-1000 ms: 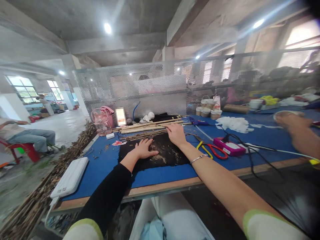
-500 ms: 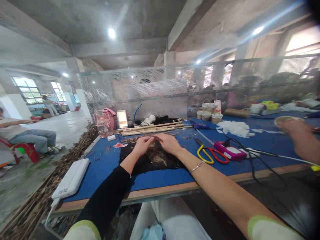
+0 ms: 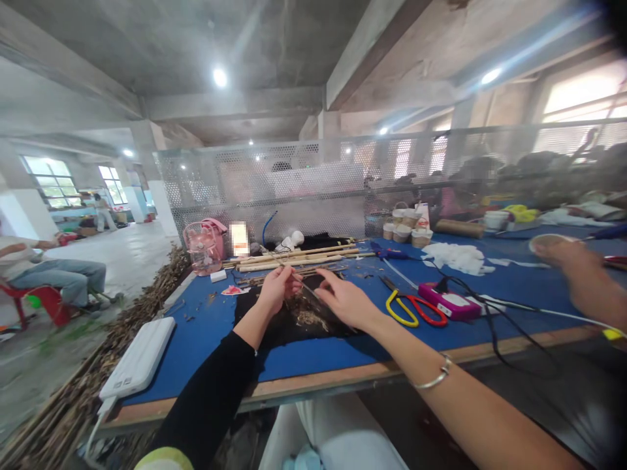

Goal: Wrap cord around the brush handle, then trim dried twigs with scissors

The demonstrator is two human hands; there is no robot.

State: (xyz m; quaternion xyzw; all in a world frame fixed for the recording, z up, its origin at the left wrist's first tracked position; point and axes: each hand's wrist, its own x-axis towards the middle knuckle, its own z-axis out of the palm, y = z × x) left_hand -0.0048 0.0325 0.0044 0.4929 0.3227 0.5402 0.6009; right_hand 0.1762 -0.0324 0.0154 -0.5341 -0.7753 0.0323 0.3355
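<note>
My left hand [image 3: 279, 292] is closed around a thin twig [image 3: 307, 288], which slants from behind its fingers down toward my right hand. My right hand [image 3: 345, 301] hovers just right of it, thumb and index finger apart, close to the twig's end; I cannot tell whether it touches. Under both hands lies a black cloth [image 3: 274, 333] with brown plant scraps [image 3: 309, 318] on it. Beyond my hands, several pale wooden sticks [image 3: 304, 256] lie across the blue table [image 3: 206, 339].
Scissors [image 3: 409, 310] with yellow and red handles lie right of the cloth, beside a purple box [image 3: 448, 301] with cables. A white power bank [image 3: 140, 358] sits at the left edge. Dry stalks [image 3: 117, 313] are piled left of the table. Another person's hand [image 3: 563, 254] works at far right.
My hands were together at the twig; my right hand has now moved right and its fingers have parted. My left hand keeps its grip and has turned slightly.
</note>
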